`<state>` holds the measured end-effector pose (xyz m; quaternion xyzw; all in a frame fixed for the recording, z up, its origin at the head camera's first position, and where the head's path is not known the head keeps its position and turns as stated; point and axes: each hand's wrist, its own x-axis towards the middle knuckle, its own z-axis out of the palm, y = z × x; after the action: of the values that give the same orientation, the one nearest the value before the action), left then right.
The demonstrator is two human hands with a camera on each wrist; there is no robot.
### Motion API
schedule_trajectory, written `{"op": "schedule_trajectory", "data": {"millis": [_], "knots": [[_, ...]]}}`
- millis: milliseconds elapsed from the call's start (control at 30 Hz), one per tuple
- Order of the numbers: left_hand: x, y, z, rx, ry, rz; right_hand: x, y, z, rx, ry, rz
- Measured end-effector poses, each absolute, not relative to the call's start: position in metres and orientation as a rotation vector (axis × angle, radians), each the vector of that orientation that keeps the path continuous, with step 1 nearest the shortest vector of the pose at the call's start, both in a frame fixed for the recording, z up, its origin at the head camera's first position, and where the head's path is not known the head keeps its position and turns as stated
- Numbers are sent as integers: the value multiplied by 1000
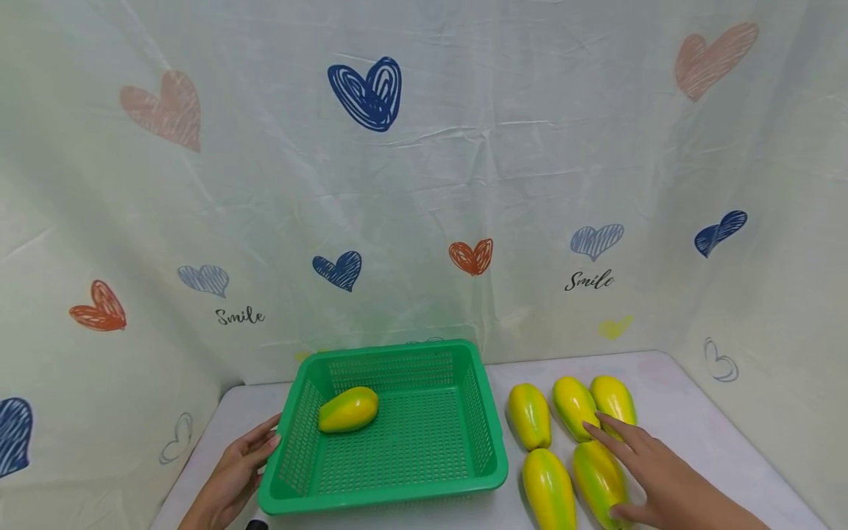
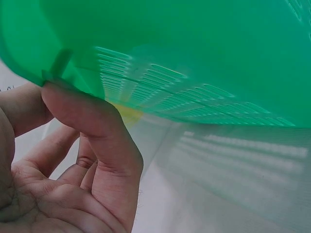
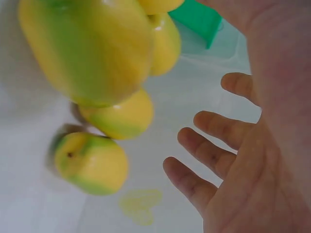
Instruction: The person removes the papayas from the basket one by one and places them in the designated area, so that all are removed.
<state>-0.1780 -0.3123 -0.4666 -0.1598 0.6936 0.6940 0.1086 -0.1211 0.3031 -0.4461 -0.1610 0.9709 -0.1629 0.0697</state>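
A green plastic basket point(image 1: 397, 497) with slotted walls stands on the table, with one yellow-green papaya point(image 1: 349, 409) lying in its left part. At the basket's left side, my left hand point(image 1: 232, 471) holds the rim; in the left wrist view the thumb point(image 2: 92, 109) bends up against the rim's edge, with the other fingers curled behind. Over the papayas at right, my right hand point(image 1: 652, 471) spreads its fingers above the near right papaya point(image 1: 598, 478). Its fingers point(image 3: 209, 150) are apart and hold nothing in the right wrist view.
Several papayas lie in two rows right of the basket, among them a near left one point(image 1: 550, 489) and a far left one point(image 1: 529, 416). A curtain point(image 1: 424, 184) printed with hearts hangs behind the table point(image 1: 702, 434). A small black object point(image 1: 257, 525) shows at the bottom edge.
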Motion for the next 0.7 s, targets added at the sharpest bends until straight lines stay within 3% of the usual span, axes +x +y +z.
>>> {"op": "schedule_trajectory", "data": {"millis": [700], "knots": [[-179, -312, -467, -494, 2052, 2032, -151, 239, -380, -1066, 3018, -282]]}}
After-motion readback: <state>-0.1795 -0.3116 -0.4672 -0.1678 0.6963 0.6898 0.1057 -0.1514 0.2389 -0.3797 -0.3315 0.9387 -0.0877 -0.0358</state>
